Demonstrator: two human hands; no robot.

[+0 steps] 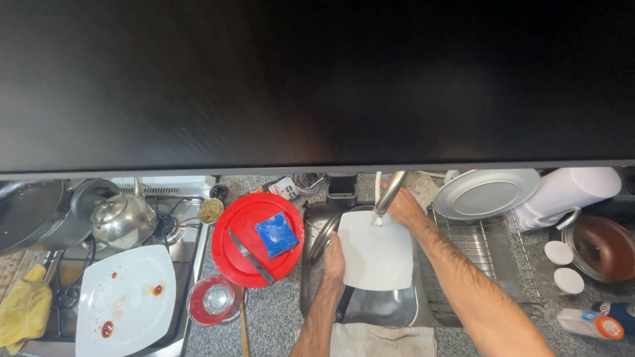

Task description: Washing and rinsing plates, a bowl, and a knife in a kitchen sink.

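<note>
Left hand grips the white square plate by its edge; right hand clasps its upper corner
Plate sits lower centre of frame over sink, under tap; rinsing step judged under way, next move calls for turning it steadily

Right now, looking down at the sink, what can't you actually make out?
- Head view: a dark cabinet underside hides the wall behind the counter.
- The white square plate covers most of the sink basin.
- The right hand sits behind the faucet; its grip is unclear.
- The left hand fingers go behind the plate's edge.
</note>
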